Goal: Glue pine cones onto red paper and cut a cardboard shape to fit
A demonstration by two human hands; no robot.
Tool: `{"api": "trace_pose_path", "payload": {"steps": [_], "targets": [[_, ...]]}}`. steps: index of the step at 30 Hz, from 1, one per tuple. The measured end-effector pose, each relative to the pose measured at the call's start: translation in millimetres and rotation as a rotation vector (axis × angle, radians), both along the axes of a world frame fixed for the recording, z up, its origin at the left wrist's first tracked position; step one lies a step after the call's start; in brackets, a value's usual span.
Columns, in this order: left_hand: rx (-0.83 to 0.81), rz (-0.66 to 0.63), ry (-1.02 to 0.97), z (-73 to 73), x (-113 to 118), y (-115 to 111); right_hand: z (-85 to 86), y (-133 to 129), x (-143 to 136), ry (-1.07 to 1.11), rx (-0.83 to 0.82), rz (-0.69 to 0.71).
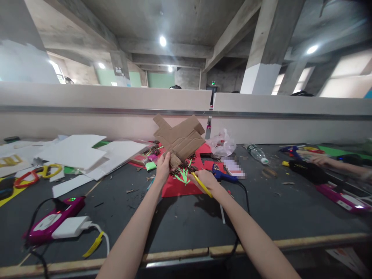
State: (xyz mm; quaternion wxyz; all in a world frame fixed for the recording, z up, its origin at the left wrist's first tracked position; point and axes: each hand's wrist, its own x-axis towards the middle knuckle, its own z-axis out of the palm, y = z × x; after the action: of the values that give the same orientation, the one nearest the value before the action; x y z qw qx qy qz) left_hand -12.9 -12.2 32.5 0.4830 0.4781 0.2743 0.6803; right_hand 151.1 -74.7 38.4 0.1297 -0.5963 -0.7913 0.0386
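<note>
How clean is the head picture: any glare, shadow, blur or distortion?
Ceiling lights flare white in the head view's upper part; near its middle, shadow darkens the table below the right hand; at the head view's edges, wide-angle stretch and some blur; right of the head view's centre, pixel blocks hide part of a flat pale item.

Matt, creased cardboard (183,135), smooth plastic yellow handle (203,186), glossy clear-plastic bottle (257,152), matt dark tabletop (186,224).
</note>
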Motion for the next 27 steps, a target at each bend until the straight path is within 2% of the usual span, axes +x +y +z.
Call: {"api": "trace_pose_path", "payload": {"steps": [9, 27], "targets": [[-0.015, -0.012, 0.002, 1.1, -0.3, -2.9, -2.1, 2.8, 0.4, 0.022, 0.025, -0.049], [-0.050, -0.011, -0.030, -0.3, 1.6, -5.3, -2.3, -0.6, -0.4, 0.009, 0.040, 0.006]]}}
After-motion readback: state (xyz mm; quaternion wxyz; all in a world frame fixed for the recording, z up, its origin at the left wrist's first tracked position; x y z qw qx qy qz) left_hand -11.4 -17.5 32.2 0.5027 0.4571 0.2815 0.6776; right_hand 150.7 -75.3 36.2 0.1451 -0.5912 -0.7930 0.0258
